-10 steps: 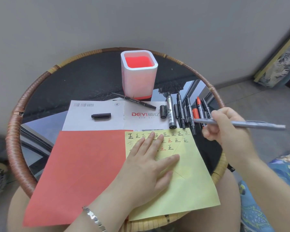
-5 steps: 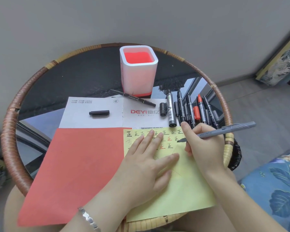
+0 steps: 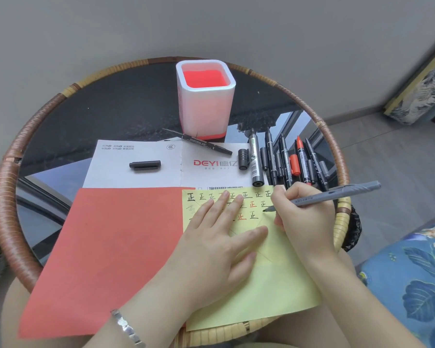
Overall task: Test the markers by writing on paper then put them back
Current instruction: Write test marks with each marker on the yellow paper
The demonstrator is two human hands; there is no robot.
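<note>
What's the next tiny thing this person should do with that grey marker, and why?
Probably draw the first stroke of a new test mark. The right hand grips the grey marker, its tip at a blank spot on the yellow paper just right of the last black character, while the left hand lies flat on the sheet, steadying it.

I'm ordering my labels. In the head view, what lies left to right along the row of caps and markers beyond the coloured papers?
black cap → slanted marker → ribbed cap → thick marker → two thin black markers → red marker
</note>
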